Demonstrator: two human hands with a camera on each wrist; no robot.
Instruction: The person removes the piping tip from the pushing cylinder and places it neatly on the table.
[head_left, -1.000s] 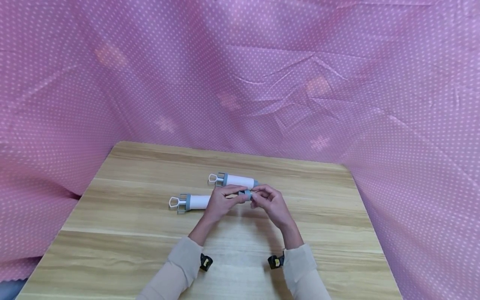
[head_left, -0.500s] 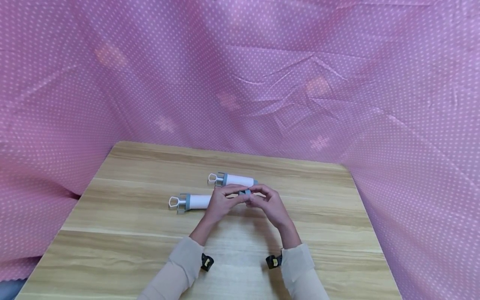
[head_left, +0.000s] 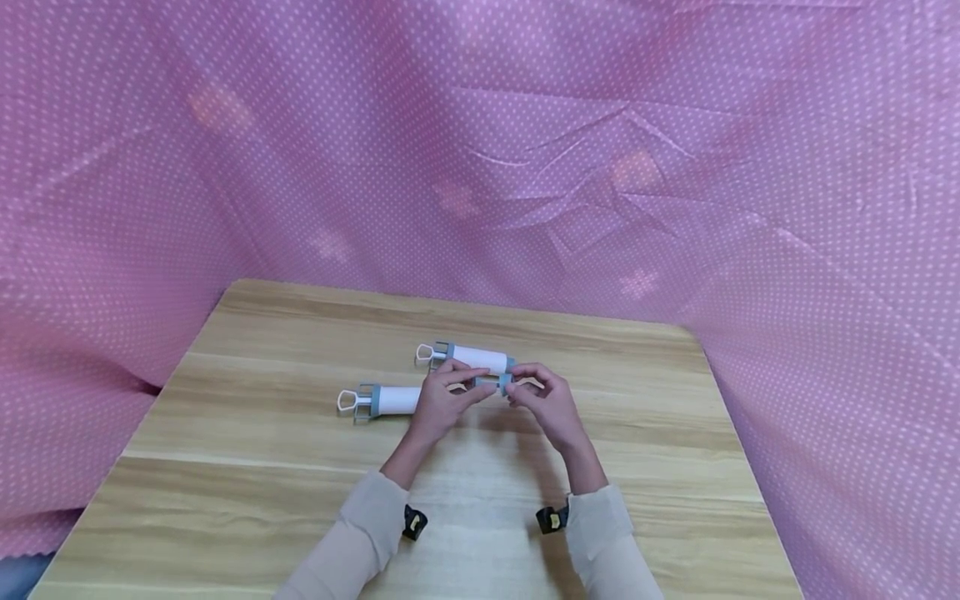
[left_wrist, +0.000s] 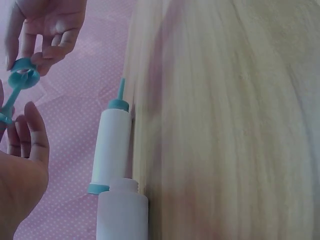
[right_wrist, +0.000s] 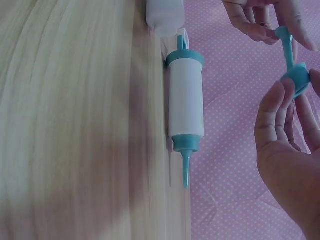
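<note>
In the head view my left hand (head_left: 441,402) and right hand (head_left: 549,405) meet fingertip to fingertip over the middle of the table. My left fingers pinch the flared end of a thin teal nozzle (right_wrist: 288,52). Its stem runs to a round teal cap (right_wrist: 298,79), pinched between my right thumb and fingers. Below the hands lies an icing syringe with a white barrel (head_left: 399,401) and a bare threaded neck (left_wrist: 123,185). Behind it is a second syringe (head_left: 480,359), with a teal cap and long nozzle (right_wrist: 186,167) fitted on its end.
Both syringes have white loop handles at their left ends, such as the front handle (head_left: 348,401). The wooden table (head_left: 247,500) ends at a pink dotted cloth (head_left: 570,208) hanging behind and at the sides.
My hands first drew together over the teal parts, then parted slightly. My right hand has shifted a little right with the cap, and more of the nozzle shows between the hands.
</note>
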